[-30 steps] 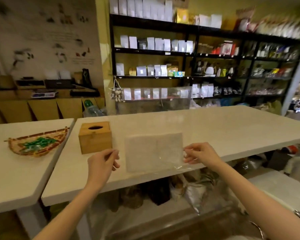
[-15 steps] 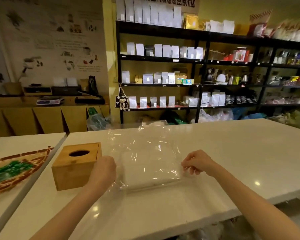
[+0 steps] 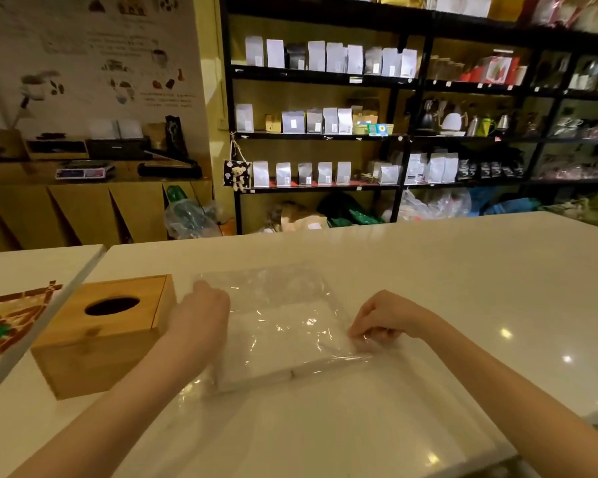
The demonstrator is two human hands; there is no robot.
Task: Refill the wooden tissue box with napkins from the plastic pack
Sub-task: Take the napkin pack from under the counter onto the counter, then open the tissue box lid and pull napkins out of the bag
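A clear plastic pack (image 3: 283,326) holding a flat stack of white napkins (image 3: 290,350) lies on the white counter in front of me. My left hand (image 3: 202,310) rests on the pack's left edge, fingers curled on the film. My right hand (image 3: 380,320) pinches the film at the pack's right edge. The wooden tissue box (image 3: 102,334), with a dark oval slot in its lid, stands just left of my left hand, lid closed.
The white counter (image 3: 463,288) stretches right and far. A second white table (image 3: 25,267) adjoins on the left, carrying a woven basket (image 3: 11,322) with green items. Black shelves (image 3: 411,132) of bagged goods stand behind the counter.
The pack came down from in front of me onto the counter and now lies flat. Both hands lowered with it and stay at its edges. The view moved closer to the counter.
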